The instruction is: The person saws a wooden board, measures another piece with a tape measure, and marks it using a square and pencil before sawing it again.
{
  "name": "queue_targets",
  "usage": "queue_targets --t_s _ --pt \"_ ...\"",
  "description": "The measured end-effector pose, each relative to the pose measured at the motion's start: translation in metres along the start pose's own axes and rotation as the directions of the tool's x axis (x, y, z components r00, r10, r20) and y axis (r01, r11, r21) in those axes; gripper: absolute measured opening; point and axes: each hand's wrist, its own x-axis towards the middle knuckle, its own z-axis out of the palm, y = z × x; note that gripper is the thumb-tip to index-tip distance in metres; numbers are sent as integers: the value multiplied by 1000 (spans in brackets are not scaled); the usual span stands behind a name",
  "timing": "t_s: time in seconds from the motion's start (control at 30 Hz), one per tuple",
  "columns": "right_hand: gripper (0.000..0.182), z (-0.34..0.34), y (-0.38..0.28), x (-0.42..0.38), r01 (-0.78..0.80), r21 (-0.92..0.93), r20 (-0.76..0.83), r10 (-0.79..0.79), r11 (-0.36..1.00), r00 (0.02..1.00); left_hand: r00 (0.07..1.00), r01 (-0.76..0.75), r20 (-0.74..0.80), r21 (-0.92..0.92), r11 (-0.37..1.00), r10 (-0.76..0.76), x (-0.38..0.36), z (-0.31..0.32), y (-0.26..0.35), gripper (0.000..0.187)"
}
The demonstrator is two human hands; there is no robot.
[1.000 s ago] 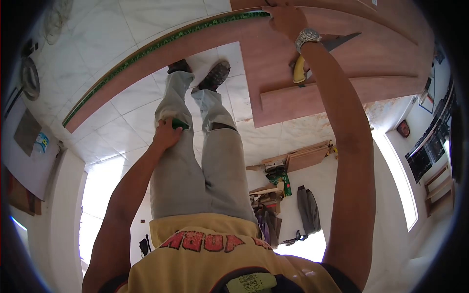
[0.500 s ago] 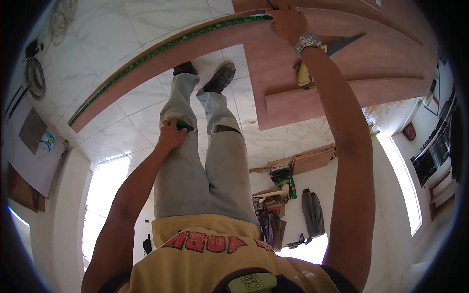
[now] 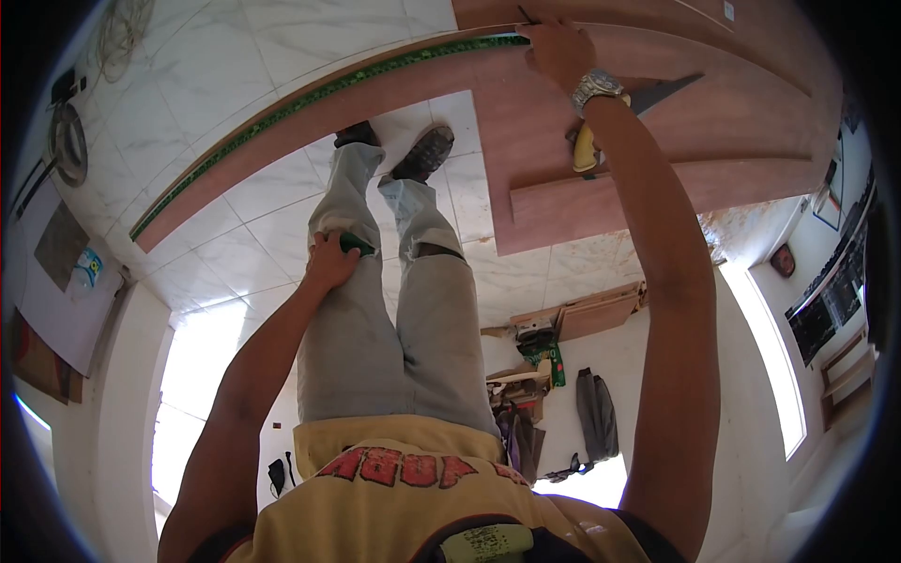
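My left hand (image 3: 332,261) rests on my bent knee, its fingers closed round a small dark green object (image 3: 355,244) whose kind I cannot make out. My right hand (image 3: 560,54) is far forward on a reddish-brown wooden board (image 3: 526,113), holding a thin dark pencil-like stick (image 3: 527,15). Its fingers are at the right end of a long green patterned strip (image 3: 310,105), which lies along the board's narrow arm. Just beyond my right wrist lies a handsaw (image 3: 662,92) with a yellow handle, partly covered by my forearm.
A loose wooden strip (image 3: 657,178) lies on the board. White tiles (image 3: 272,235) show beneath my shoes (image 3: 424,153). At left are a plastic bottle (image 3: 86,269) and a round metal-looking item (image 3: 68,143). Wood pieces (image 3: 601,314) lean by the wall behind me.
The view has shifted very slightly. Both hands stay in nearly the same places, the right one still at the strip's end with the stick.
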Motion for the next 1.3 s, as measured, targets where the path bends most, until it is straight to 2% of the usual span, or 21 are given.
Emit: queue_targets --t_s 0.17,0.27,0.37,0.47,0.5,0.53,0.57,0.63,0.67,0.7,0.73,0.77,0.8,0.87,0.97,1.07,1.17,1.3 --pt "50 -5 0 3 -3 -17 83 4 1000 997 1000 3 -1 -4 1000 -3 0 2 -1 70" --pt "47 -3 2 1 21 -30 19 -21 999 1000 1000 20 20 -19 1000 -20 3 5 -4 72" --pt "51 1 13 6 39 57 71 -43 998 996 992 -39 -121 23 999 42 -1 9 -6 63" --pt "51 9 22 4 69 43 29 -70 997 997 993 -119 -27 -234 965 116 24 -17 -23 48" --pt "51 10 23 3 76 35 -8 -76 996 997 982 -84 -188 -364 928 15 30 -29 -23 43" --pt "50 10 22 0 86 30 -44 -84 996 995 939 -68 -327 -490 869 -111 36 -44 -23 39" --pt "49 10 21 -7 99 29 -79 -97 995 992 927 -97 -321 -703 705 -193 44 -64 -23 39" --pt "49 1 19 -5 103 20 -4 -103 994 995 905 -164 -239 -959 231 -351 65 -98 -35 39" --pt "48 2 21 -5 152 52 -81 -147 987 986 886 -182 -202 -979 87 -416 69 -119 -32 42" --pt "48 -15 12 -4 31 182 113 -53 983 992 911 -245 -199 -966 -85 -362 80 -128 -46 45" --pt "48 1 21 -1 74 207 48 -86 976 995 917 -263 -186 -947 -185 -354 85 -141 -50 48" --pt "49 0 22 0 91 128 33 -96 988 995 912 -296 -221 -938 -181 -345 87 -153 -52 50" --pt "50 15 32 3 118 202 -5 -120 972 993 895 -312 -211 -926 -213 -393 86 -167 -49 45" --pt "51 9 28 2 98 181 21 -104 979 994 867 -329 -169 -901 -284 -470 90 -184 -48 38" --pt "51 20 37 3 125 132 5 -126 983 992 848 -286 -135 -931 -228 -513 96 -193 -52 30" --pt "51 13 32 3 99 153 23 -104 983 994 841 -312 -154 -921 -233 -519 100 -191 -52 27" --pt "50 23 41 3 172 175 -51 -166 969 985 826 -339 -160 -907 -250 -541 105 -187 -52 25" --pt "50 9 34 2 144 171 -18 -143 975 990 836 -301 -127 -920 -252 -533 98 -194 -50 24"
